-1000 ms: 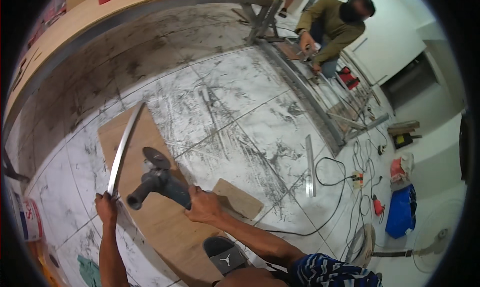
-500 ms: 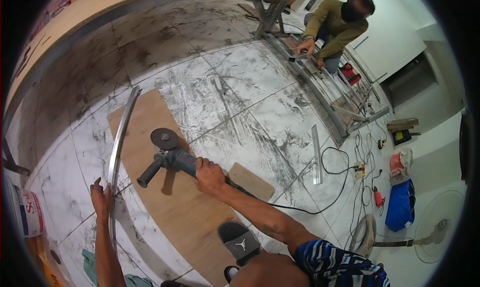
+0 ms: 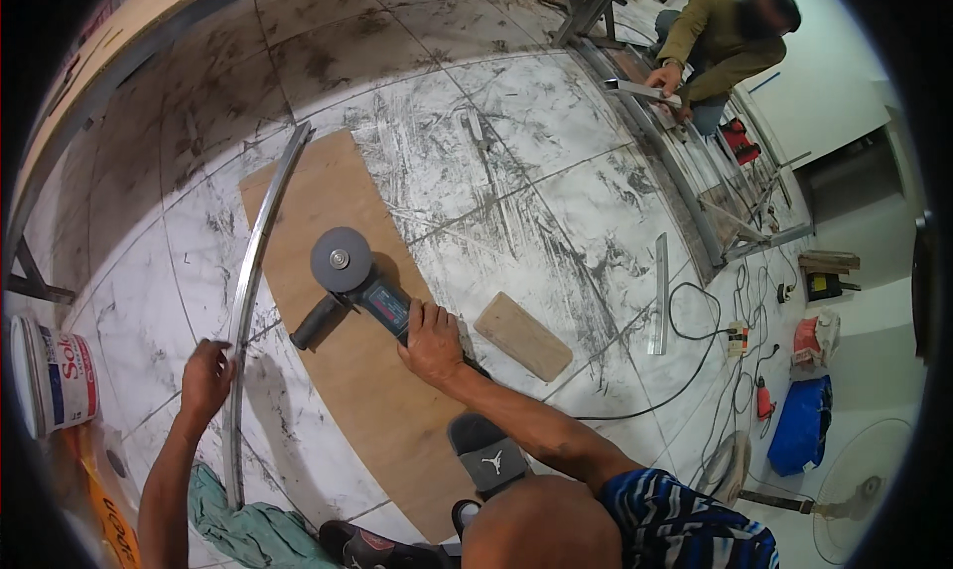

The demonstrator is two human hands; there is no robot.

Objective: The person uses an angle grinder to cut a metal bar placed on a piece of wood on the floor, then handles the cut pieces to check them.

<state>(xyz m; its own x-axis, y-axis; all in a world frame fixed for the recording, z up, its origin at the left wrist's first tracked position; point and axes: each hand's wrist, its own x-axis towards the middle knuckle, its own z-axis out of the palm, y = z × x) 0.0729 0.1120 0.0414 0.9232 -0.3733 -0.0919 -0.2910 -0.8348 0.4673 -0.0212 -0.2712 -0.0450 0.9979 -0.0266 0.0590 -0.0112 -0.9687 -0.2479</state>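
My right hand (image 3: 434, 345) is wrapped round the body of an angle grinder (image 3: 384, 304). The grinder's grey disc (image 3: 333, 259) faces up, and its black side handle (image 3: 319, 323) points down to the left. It is above or on a long brown wooden board (image 3: 338, 390); which of the two I cannot tell. A long silver metal bar (image 3: 254, 253) lies along the board's left side, its far end over the board's corner. My left hand (image 3: 207, 380) is just left of the bar, fingers loosely bent and apart, with nothing seen in it.
A small wood piece (image 3: 523, 336) and a flat metal strip (image 3: 659, 296) lie to the right. The grinder's black cord (image 3: 635, 410) crosses the tiles. Green cloth (image 3: 243, 519) and a white bucket (image 3: 60, 375) are at left. A co-worker (image 3: 720, 48) handles metal at a frame (image 3: 650, 152).
The grinder has turned so its disc faces up more fully. My left hand has come off the metal bar to its left side. The co-worker's metal piece has swung round.
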